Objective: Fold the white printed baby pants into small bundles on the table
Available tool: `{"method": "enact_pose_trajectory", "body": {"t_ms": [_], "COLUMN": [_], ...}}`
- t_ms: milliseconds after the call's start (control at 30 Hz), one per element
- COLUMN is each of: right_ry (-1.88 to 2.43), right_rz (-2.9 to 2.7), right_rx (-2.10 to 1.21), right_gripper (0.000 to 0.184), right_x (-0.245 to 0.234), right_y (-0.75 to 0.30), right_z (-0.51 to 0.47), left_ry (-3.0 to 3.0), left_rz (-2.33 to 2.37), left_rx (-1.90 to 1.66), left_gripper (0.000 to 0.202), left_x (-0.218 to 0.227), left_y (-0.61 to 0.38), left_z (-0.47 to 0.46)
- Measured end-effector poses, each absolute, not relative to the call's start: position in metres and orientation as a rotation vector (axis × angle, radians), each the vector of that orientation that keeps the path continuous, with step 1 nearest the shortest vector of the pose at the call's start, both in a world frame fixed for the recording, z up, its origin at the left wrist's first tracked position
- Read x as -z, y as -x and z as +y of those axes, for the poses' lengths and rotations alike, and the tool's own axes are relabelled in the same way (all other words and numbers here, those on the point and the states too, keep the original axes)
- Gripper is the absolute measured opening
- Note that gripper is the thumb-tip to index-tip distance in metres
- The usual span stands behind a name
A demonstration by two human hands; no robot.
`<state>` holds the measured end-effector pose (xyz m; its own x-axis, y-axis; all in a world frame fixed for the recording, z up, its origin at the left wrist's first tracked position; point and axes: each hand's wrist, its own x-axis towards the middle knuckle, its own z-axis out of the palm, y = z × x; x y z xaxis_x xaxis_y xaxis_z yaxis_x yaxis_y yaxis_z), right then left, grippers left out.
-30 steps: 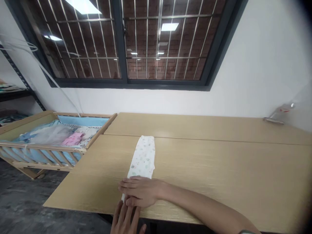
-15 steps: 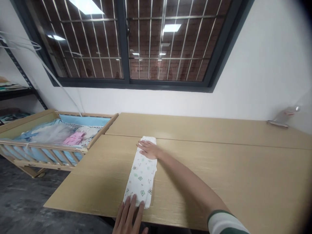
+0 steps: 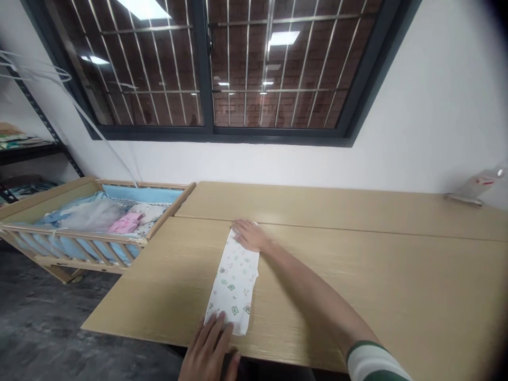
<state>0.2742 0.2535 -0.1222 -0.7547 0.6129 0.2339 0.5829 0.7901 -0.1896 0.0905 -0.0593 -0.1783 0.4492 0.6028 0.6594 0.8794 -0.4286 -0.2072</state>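
Note:
A narrow folded strip of white cloth (image 3: pixel 235 280) with small green prints lies flat on the wooden table (image 3: pixel 357 275), running from near the front edge toward the middle seam. My right hand (image 3: pixel 249 234) is stretched out, palm down, pressing the cloth's far end. My left hand (image 3: pixel 209 352) lies flat with its fingertips on the cloth's near end at the table's front edge. Neither hand grips anything.
A wooden baby crib (image 3: pixel 85 225) with blue lining and pink and white cloths stands against the table's left side. A small clear plastic object (image 3: pixel 474 189) sits at the table's far right by the wall. A barred window (image 3: pixel 222 69) is ahead; shelves (image 3: pixel 24 145) stand far left.
My right hand slid along the cloth from its near end to its far end, smoothing it. My left hand moved up onto the near end. The view shifted slightly.

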Motion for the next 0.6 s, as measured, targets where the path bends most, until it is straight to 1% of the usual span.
{"method": "enact_pose_trajectory", "body": {"t_ms": [133, 233, 333, 400, 500, 600], "right_ry": [0.919, 0.794, 0.662, 0.621, 0.664, 0.730], "right_rz": [-2.545, -2.561, -2.644, -2.689, -2.711, -2.704], "right_rx": [-0.211, -0.377, -0.637, -0.734, -0.697, -0.566], "right_gripper": [0.045, 0.035, 0.033, 0.031, 0.038, 0.049], "right_x": [0.100, 0.086, 0.082, 0.085, 0.093, 0.106], "right_y": [-0.288, -0.298, -0.307, -0.314, -0.324, -0.334], "right_z": [0.197, 0.137, 0.077, 0.045, 0.014, -0.001], "left_ry": [2.338, 2.397, 2.460, 2.482, 2.474, 2.464], "left_rz": [-1.339, -1.364, -1.313, -1.282, -1.244, -1.139], "left_rx": [0.849, 0.937, 0.905, 0.850, 0.805, 0.828], "left_gripper": [0.026, 0.024, 0.025, 0.028, 0.035, 0.036], "left_x": [0.158, 0.149, 0.146, 0.147, 0.151, 0.155], "left_y": [-0.078, -0.068, -0.061, -0.059, -0.060, -0.065], "left_z": [-0.052, -0.049, -0.051, -0.052, -0.054, -0.055]}}
